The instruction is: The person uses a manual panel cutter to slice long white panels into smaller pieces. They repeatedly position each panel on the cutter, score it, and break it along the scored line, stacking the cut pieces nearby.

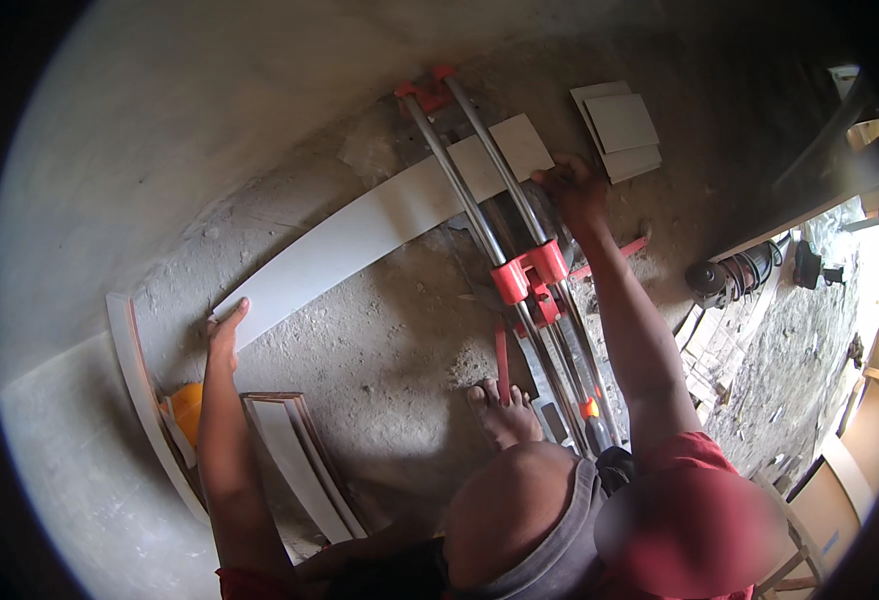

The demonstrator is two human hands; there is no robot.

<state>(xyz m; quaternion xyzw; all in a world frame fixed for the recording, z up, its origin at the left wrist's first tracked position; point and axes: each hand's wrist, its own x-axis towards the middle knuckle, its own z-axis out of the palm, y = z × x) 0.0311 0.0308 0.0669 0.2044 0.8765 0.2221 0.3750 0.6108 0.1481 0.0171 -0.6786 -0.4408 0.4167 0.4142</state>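
Note:
A long white tile strip (pixel 350 235) lies slantwise under the twin steel rails of a manual tile cutter (pixel 529 270) with red fittings. At the strip's left end, my left hand (pixel 226 335) grips the edge, thumb on top and the other fingers mostly hidden. My right hand (pixel 575 192) is closed at the opposite end, just right of the rails, its bent fingers against the tile's edge. The cutter's red carriage sits partway along the rails, nearer to me than the strip. My bare foot (pixel 508 415) rests beside the cutter's near end.
Cut tile pieces (pixel 625 125) lie beyond my right hand. Tile strips stand against the left wall (pixel 145 400), others lie stacked (pixel 305 465) near my left forearm, by an orange object (pixel 188 410). A corded power tool (pixel 740 275) lies at right. Dust and rubble cover the floor (pixel 390 340).

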